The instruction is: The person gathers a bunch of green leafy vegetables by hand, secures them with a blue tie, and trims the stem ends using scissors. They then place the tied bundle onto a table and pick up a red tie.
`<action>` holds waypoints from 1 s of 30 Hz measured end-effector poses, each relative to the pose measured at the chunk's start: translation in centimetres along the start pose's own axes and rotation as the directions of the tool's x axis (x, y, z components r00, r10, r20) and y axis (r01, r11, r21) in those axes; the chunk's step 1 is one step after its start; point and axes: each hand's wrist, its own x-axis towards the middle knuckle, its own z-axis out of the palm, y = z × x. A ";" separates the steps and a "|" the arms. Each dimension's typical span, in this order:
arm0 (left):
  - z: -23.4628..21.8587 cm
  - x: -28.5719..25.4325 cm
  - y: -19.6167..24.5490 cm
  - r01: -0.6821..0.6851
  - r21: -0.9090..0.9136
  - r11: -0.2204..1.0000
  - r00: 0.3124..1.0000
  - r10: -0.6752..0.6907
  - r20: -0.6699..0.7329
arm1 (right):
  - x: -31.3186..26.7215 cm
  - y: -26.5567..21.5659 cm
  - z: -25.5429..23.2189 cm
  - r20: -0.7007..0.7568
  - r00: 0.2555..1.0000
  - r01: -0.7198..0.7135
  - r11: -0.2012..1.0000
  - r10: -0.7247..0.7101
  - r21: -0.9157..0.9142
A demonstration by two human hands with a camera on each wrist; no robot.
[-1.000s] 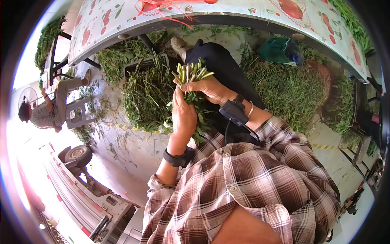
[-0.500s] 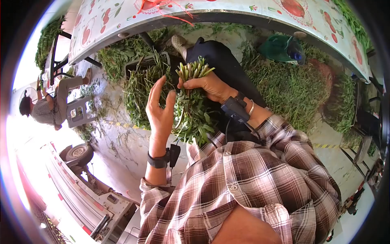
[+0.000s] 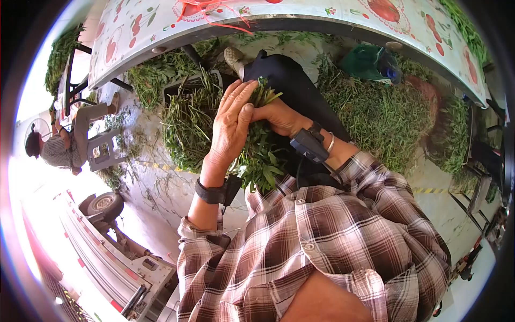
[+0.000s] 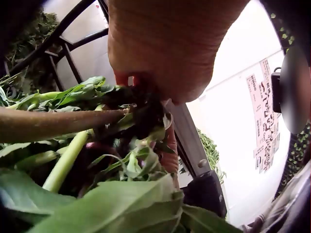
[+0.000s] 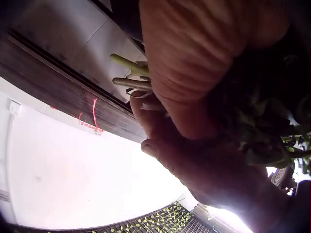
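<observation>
My right hand (image 3: 278,115) grips a bunch of leafy green stems (image 3: 262,163), its thumb pointing toward the left hand. Cut stem ends (image 3: 270,96) stick out above the grip, and leaves hang below toward my lap. Over the top of the bunch lies my left hand (image 3: 230,129), fingers straight and side by side, covering most of the stem ends. In the left wrist view, broad leaves (image 4: 116,206) and a thick pale stem (image 4: 70,158) fill the space under that hand. A few stem tips (image 5: 132,83) show beside the hands in the right wrist view.
Beyond my knees stands a table (image 3: 306,12) with a fruit-patterned cover and red string (image 3: 214,11). A dark crate (image 3: 169,90) heaped with stems sits ahead-left. Loose greens (image 3: 383,115) and a green bag (image 3: 362,63) lie right. Another person (image 3: 61,150) is at far left.
The left hand drew away to the left from the bunch, then came back up and over the stem ends. The right hand kept its grip on the bunch.
</observation>
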 end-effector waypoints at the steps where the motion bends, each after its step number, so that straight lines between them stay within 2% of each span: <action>1: 0.2 -0.2 -0.1 0.003 -0.015 1.000 1.000 -0.003 -0.018 | 0.1 0.1 -0.1 -0.002 1.000 0.004 1.000 -0.004 -0.007; 2: 0.3 -0.5 -0.5 0.073 -0.082 0.994 0.997 -0.074 -0.006 | 0.1 0.2 -0.2 -0.001 1.000 0.003 1.000 -0.003 -0.007; 3: 0.6 -0.8 -0.5 0.073 -0.081 0.994 0.997 -0.073 -0.007 | 0.2 0.1 -0.2 0.000 1.000 -0.012 1.000 0.012 -0.021; 5: 1.5 -1.7 -0.3 0.165 -0.329 0.930 0.970 -0.214 -0.118 | 0.2 0.1 -0.3 0.000 1.000 -0.026 0.999 0.026 -0.038; 6: 1.5 -2.1 -1.0 0.254 -0.357 0.899 0.959 -0.282 -0.028 | 0.2 0.3 -0.3 -0.001 1.000 -0.024 1.000 0.024 -0.012; 7: 2.0 -2.6 -1.3 0.297 -0.483 0.824 0.940 -0.340 -0.002 | 0.2 0.4 -0.3 0.001 1.000 -0.023 1.000 0.023 0.012; 9: 2.2 -3.1 -1.1 0.377 -0.549 0.746 0.917 -0.384 0.107 | 0.2 0.2 -0.3 0.039 0.999 -0.010 0.999 0.012 -0.042; 10: 1.9 -3.0 -0.7 0.379 -0.374 0.846 0.919 -0.393 0.044 | -0.2 -0.3 0.2 0.047 0.999 0.031 0.992 -0.026 -0.122; 11: 1.7 -2.8 -0.2 0.377 -0.379 0.845 0.918 -0.394 0.035 | -0.5 -0.6 0.5 0.059 0.996 0.073 0.977 -0.062 -0.203; 13: 1.5 -2.2 0.9 0.431 -0.338 0.837 0.900 -0.426 0.094 | -0.6 -0.4 0.4 0.059 0.996 0.076 0.970 -0.064 -0.233; 15: 2.1 -2.4 0.5 0.434 -0.322 0.841 0.896 -0.440 0.059 | -0.8 -0.6 0.3 0.107 0.969 0.244 0.916 -0.222 -0.318; 16: 2.4 -2.5 0.2 0.429 -0.327 0.842 0.898 -0.435 0.057 | -0.6 -0.7 -0.6 0.188 0.925 0.376 0.721 -0.331 -0.582; 17: 2.8 -2.6 0.0 0.423 -0.332 0.843 0.901 -0.429 0.058 | -0.7 -0.8 -1.1 0.192 0.925 0.375 0.714 -0.327 -0.591; 18: 3.0 -2.3 0.8 0.350 -0.333 0.876 0.930 -0.368 0.007 | -1.0 -1.3 -1.1 0.230 0.891 0.440 0.621 -0.391 -0.649; 19: 3.2 -2.1 1.1 0.342 -0.344 0.874 0.932 -0.363 0.006 | -1.3 -1.9 -1.2 0.274 0.851 0.497 0.516 -0.449 -0.698; 20: 3.3 -1.9 1.1 0.354 -0.338 0.872 0.929 -0.368 0.025 | -1.8 -2.5 -1.3 0.268 0.840 0.475 0.401 -0.472 -0.784; 21: 3.7 -1.6 1.3 0.366 -0.331 0.870 0.927 -0.373 0.042 | -2.2 -3.4 -1.3 0.273 0.840 0.473 0.388 -0.468 -0.791; 23: 4.8 -0.9 1.5 0.309 -0.342 0.888 0.944 -0.330 -0.004 | -3.1 -4.9 -1.3 0.014 0.885 0.357 0.661 -0.465 -0.660; 25: 5.6 -0.4 1.9 0.325 -0.187 0.927 0.945 -0.327 0.021 | -3.9 -6.8 -2.2 0.029 0.863 0.367 0.588 -0.504 -0.721; 27: 6.3 -0.2 1.0 0.302 -0.148 0.942 0.953 -0.302 0.022 | -3.9 -6.5 -3.6 0.028 0.875 0.366 0.622 -0.484 -0.692; 30: 6.9 -0.1 1.4 0.251 -0.020 0.968 0.968 -0.251 0.002 | -4.5 -6.4 -4.3 0.066 0.894 0.345 0.588 -0.443 -0.731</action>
